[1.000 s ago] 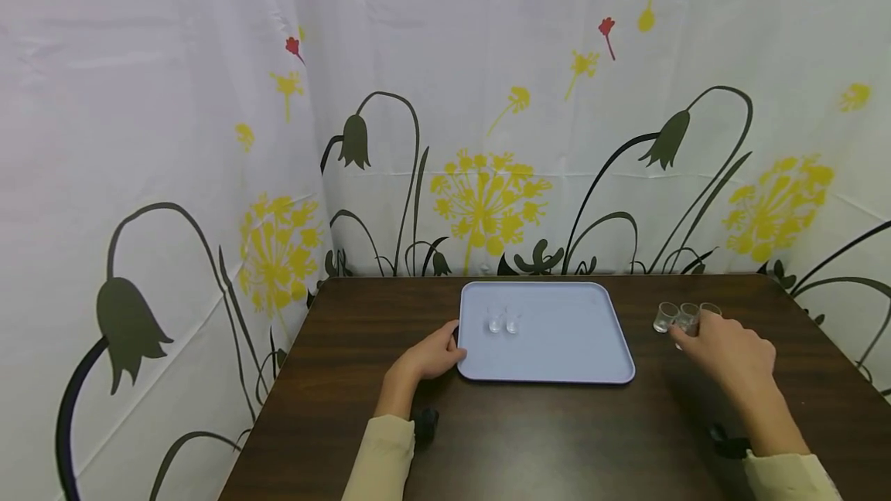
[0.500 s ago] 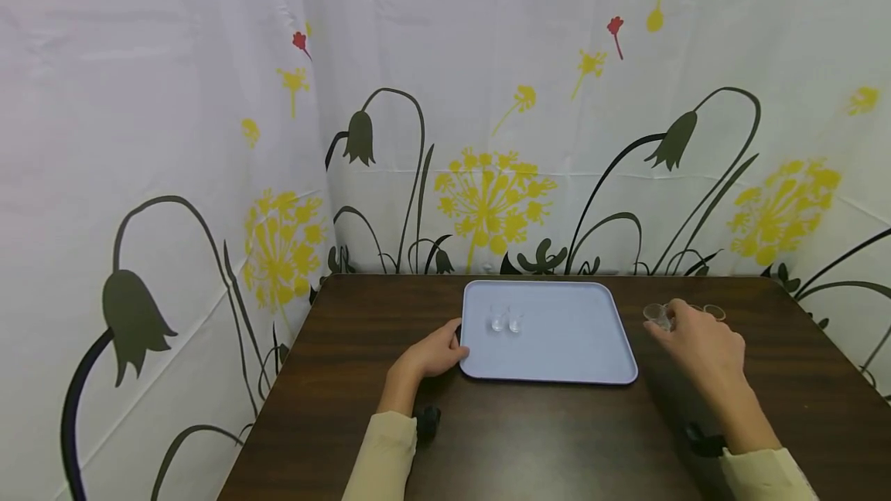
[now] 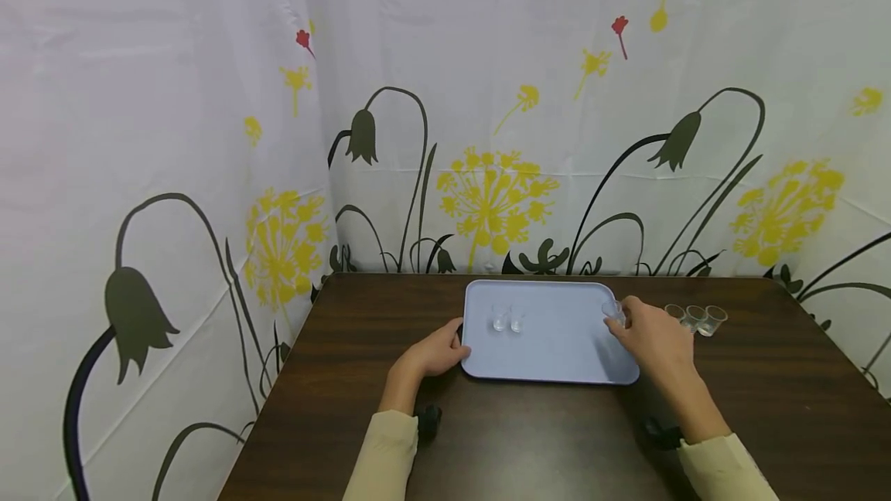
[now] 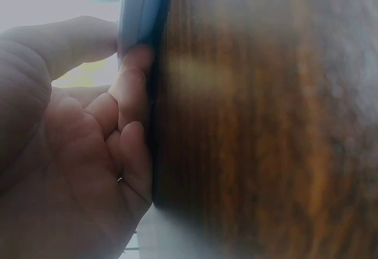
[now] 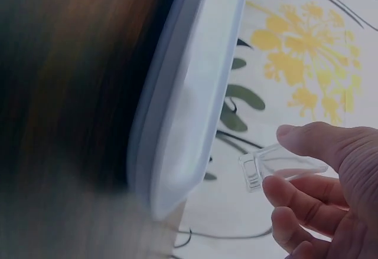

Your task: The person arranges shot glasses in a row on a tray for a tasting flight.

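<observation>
A pale blue tray (image 3: pixel 557 362) lies on the dark wooden table, with two small clear shot glasses (image 3: pixel 508 319) upright on its left part. My left hand (image 3: pixel 433 350) grips the tray's left edge; the left wrist view shows the thumb above the rim and the fingers (image 4: pixel 133 94) beneath it. Over the tray's right edge my right hand (image 3: pixel 654 335) pinches another clear shot glass (image 5: pixel 257 167) between thumb and fingers. In the right wrist view this glass hangs above the tray's level, its thick base away from the palm.
Three more shot glasses (image 3: pixel 694 318) stand in a row on the table (image 3: pixel 786 377), to the right of the tray and beyond my right hand. A white curtain (image 3: pixel 431 45) printed with flowers hangs behind the table's far edge.
My right hand has moved left from the row of glasses to the tray's right edge, carrying one glass from it. The left hand has kept its grip on the tray.
</observation>
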`<state>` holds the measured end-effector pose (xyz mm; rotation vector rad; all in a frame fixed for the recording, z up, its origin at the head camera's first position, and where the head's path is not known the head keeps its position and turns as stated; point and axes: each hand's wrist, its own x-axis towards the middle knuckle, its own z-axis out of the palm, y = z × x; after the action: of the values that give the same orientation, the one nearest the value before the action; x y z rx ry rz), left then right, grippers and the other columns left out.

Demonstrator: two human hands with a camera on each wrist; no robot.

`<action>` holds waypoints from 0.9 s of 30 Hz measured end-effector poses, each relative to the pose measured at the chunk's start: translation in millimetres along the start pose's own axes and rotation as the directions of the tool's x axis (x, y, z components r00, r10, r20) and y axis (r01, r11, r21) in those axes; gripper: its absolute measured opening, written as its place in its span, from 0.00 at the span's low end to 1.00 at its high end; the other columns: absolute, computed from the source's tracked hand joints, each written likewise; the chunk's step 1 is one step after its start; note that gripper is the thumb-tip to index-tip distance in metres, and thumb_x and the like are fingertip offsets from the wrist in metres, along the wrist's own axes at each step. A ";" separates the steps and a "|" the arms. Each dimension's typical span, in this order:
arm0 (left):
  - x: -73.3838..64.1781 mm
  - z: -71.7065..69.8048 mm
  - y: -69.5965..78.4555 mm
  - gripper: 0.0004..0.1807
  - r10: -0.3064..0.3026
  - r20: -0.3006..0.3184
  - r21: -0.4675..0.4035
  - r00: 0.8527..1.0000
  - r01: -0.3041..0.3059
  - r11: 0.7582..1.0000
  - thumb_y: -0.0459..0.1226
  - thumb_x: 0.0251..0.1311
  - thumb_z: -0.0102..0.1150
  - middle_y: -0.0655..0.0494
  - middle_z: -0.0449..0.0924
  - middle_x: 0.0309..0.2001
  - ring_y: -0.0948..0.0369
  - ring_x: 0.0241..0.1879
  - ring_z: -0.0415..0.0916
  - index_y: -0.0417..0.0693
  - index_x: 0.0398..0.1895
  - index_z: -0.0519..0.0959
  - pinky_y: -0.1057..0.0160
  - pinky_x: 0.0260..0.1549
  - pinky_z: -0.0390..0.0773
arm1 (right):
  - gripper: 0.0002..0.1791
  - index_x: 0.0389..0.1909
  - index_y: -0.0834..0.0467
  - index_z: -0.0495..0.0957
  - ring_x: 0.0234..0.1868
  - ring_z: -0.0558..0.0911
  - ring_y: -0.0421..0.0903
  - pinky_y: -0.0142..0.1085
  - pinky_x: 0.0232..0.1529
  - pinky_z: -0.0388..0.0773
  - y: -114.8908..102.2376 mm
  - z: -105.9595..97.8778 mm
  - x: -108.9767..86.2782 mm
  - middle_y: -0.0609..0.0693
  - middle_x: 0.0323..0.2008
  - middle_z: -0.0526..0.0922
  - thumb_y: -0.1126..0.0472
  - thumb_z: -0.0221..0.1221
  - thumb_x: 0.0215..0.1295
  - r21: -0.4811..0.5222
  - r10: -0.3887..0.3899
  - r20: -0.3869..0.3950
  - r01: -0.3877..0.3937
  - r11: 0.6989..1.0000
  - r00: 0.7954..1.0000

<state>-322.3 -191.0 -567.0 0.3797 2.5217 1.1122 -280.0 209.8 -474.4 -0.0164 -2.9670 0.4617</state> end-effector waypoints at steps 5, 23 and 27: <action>23.6 7.4 -28.0 0.38 -0.001 -0.008 -0.024 1.000 0.001 1.000 0.43 0.74 0.62 0.55 0.77 0.29 0.57 0.25 0.72 0.46 0.82 0.61 0.59 0.26 0.73 | 0.26 0.57 0.60 0.82 0.28 0.81 0.51 0.47 0.24 0.75 -13.6 7.9 4.2 0.54 0.34 0.89 0.43 0.68 0.71 0.025 -0.020 -0.002 0.020 0.999 1.000; -5.4 -2.3 5.2 0.35 0.030 -0.015 0.021 0.999 -0.030 0.999 0.41 0.74 0.59 0.57 0.74 0.27 0.60 0.24 0.70 0.39 0.80 0.61 0.61 0.25 0.72 | 0.23 0.57 0.52 0.86 0.43 0.88 0.50 0.49 0.34 0.79 -54.2 27.7 15.8 0.47 0.43 0.92 0.42 0.68 0.70 0.175 -0.128 0.075 0.114 0.978 0.989; -20.4 -7.9 26.8 0.34 0.035 -0.006 0.015 0.999 -0.035 0.999 0.37 0.74 0.58 0.56 0.73 0.26 0.60 0.23 0.69 0.32 0.78 0.61 0.62 0.26 0.70 | 0.22 0.57 0.52 0.86 0.45 0.88 0.49 0.55 0.39 0.81 -59.5 29.8 17.1 0.45 0.43 0.92 0.43 0.69 0.70 0.177 -0.139 0.092 0.121 0.977 0.986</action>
<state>-304.6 -186.4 -537.6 0.4259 2.5391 1.1101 -300.4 144.6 -482.2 0.2252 -2.9920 0.7176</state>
